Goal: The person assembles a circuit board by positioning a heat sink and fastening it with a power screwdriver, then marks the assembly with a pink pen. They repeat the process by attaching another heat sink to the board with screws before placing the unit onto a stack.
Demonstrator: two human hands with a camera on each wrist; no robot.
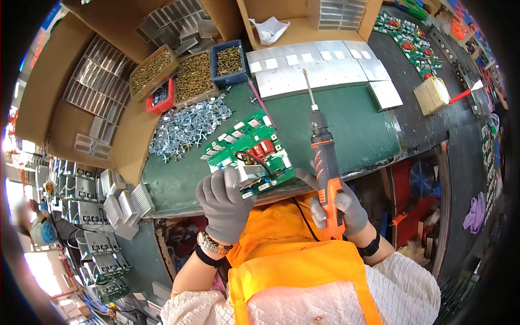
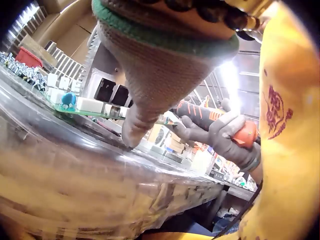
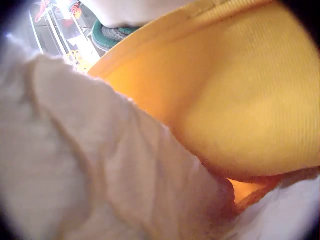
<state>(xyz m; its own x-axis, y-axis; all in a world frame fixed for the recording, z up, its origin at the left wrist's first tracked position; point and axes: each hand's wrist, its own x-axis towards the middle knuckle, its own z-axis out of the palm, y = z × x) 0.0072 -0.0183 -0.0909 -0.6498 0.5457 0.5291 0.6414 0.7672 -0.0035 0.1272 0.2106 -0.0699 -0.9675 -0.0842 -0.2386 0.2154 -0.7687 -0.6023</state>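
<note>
A green circuit board [image 1: 254, 149] with red coils and a metal heat sink lies at the front of the green bench top [image 1: 346, 122]. My gloved left hand [image 1: 225, 203] grips its near left corner. In the left wrist view the left thumb [image 2: 135, 127] hangs down at the board's edge. My gloved right hand [image 1: 349, 208] holds an orange and black electric screwdriver [image 1: 325, 168] by its handle. Its long bit points away from me, with a small brass-coloured piece at the tip. The right wrist view is filled mostly by the orange apron [image 3: 240, 100] and pale cloth.
Small metal clips [image 1: 189, 127] lie heaped left of the board. Behind them stand boxes of brass screws [image 1: 195, 78], a blue bin [image 1: 228, 80] and a red bin [image 1: 168, 100]. Flat aluminium heat sinks [image 1: 319, 78] line the back. Cardboard cartons [image 1: 59, 81] hold more heat sinks.
</note>
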